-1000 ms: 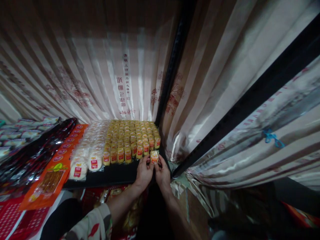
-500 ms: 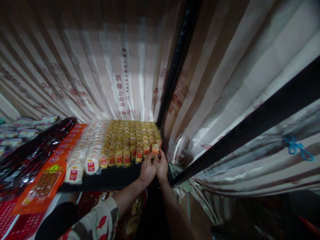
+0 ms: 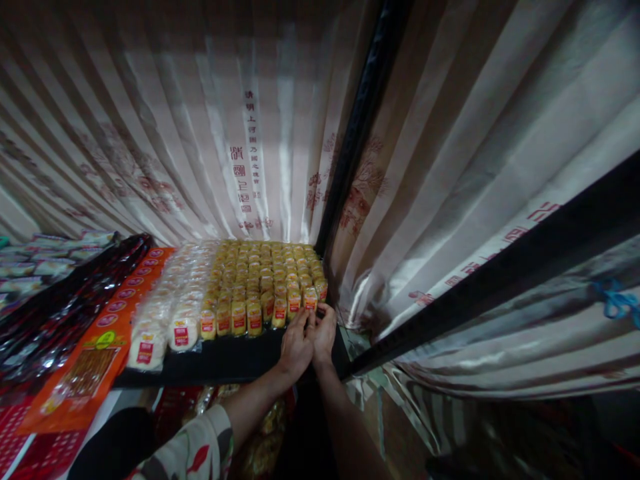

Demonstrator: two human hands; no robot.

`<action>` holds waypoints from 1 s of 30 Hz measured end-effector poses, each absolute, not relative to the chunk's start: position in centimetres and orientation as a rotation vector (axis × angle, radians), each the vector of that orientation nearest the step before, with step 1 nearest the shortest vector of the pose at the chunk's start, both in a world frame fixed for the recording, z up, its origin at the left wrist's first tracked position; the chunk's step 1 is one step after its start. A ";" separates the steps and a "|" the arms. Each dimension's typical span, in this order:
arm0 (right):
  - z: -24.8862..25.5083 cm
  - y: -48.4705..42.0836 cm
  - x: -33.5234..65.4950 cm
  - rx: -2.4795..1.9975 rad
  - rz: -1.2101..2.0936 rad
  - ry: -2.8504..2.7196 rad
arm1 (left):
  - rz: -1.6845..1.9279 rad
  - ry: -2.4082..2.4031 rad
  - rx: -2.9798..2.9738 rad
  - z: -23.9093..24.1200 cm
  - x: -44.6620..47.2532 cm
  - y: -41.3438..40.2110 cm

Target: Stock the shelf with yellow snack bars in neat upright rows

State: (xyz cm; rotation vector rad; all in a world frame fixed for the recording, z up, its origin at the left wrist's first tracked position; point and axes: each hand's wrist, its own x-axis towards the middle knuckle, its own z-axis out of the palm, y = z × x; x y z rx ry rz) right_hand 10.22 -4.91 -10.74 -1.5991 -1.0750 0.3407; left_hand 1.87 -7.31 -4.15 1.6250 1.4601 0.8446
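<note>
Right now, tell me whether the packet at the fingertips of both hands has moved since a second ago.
Yes: the packet has moved farther back, closer to the visible lower end of the black back post.

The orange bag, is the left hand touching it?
Apart. The head view shows the left hand by the front yellow packs, with white packs and black shelf between it and the orange bag.

I can't make out whether the left hand (image 3: pixel 296 348) and right hand (image 3: pixel 325 337) grip or merely touch the yellow packet (image 3: pixel 310 297), its base hidden behind them. Its label (red, that much I see) is too small to read. Frame edges crop the white packets (image 3: pixel 55 267) and blurred blue tie (image 3: pixel 616 300).
</note>
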 end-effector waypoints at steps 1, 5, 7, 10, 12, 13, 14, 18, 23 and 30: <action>-10.7 -4.9 10.2 -1.593 0.333 -1.076 | 0.848 1.457 1.631 -4.3 1.9 -7.4; -10.6 -5.1 10.2 -1.563 0.336 -1.121 | 0.911 1.408 1.674 -4.4 1.9 -7.6; -10.4 -5.2 10.2 -1.541 0.344 -1.138 | 0.938 1.376 1.689 -4.4 2.0 -7.5; -10.4 -5.2 10.2 -1.519 0.344 -1.139 | 0.930 1.367 1.685 -4.6 2.2 -7.2; -10.4 -5.1 10.2 -1.512 0.341 -1.151 | 0.903 1.370 1.673 -4.9 2.4 -6.9; -10.4 -5.1 10.3 -1.509 0.341 -1.161 | 0.893 1.373 1.667 -5.0 2.5 -6.8; -10.5 -5.1 10.3 -1.505 0.340 -1.169 | 0.885 1.374 1.661 -5.2 2.7 -6.7; -10.5 -5.1 10.6 -1.495 0.340 -1.162 | 0.906 1.344 1.619 -5.3 3.1 -6.5; -9.9 -5.1 11.1 -1.489 0.250 -1.155 | 0.906 1.360 1.535 -4.7 3.6 -6.8; -10.7 -4.1 11.6 -1.561 0.218 -1.284 | 0.919 1.379 1.455 -5.0 3.9 -6.5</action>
